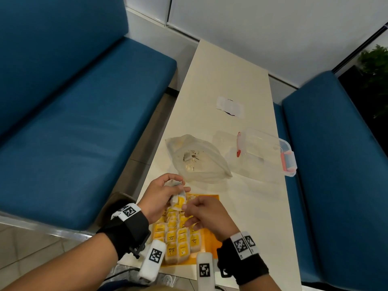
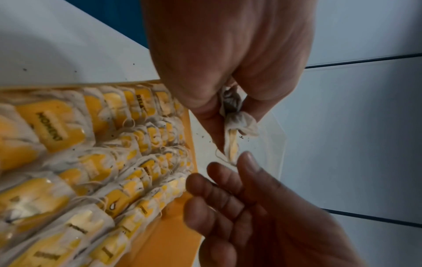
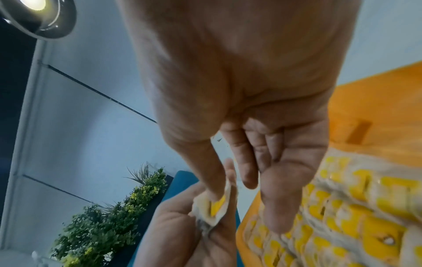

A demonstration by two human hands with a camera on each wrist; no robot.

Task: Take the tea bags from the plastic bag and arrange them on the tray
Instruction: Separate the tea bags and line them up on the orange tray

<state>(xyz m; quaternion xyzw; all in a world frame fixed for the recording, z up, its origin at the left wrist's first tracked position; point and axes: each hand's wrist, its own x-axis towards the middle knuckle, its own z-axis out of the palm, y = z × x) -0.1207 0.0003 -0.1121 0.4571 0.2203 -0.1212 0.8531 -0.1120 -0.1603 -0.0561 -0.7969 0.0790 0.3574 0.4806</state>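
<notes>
Left hand (image 1: 162,193), lower centre of the head view, grips a crumpled tea bag (image 1: 177,197) with fingers curled round it; the right hand (image 1: 204,215) just beside it pinches the bag's lower edge between thumb and forefinger, other fingers loosely spread. Both hover over the orange tray (image 1: 210,242), where rows of yellow-tagged tea bags (image 1: 178,236) already lie packed along its left side. The plastic bag (image 1: 197,159) sits above the hands in the frame, near the tray's far edge, slack and apparently close to empty. Risks, as judged: the held bag looks twisted and thin, and two hands pulling against each other could tear it; dark specks on the table (image 2: 114,54) in the left wrist view suggest tea is already loose somewhere. Its string may snag the strings of the laid rows and drag a neighbour out of line on placement. A clear lidded box (image 1: 266,152) stands at right of the plastic bag, well apart from the work. Hard to make out: whether anything remains inside the plastic bag, only a pale scrap and dark bits show through. The wrists cover the tray's near edge in the head view, and motion blur softens the tags in the wrist views.
</notes>
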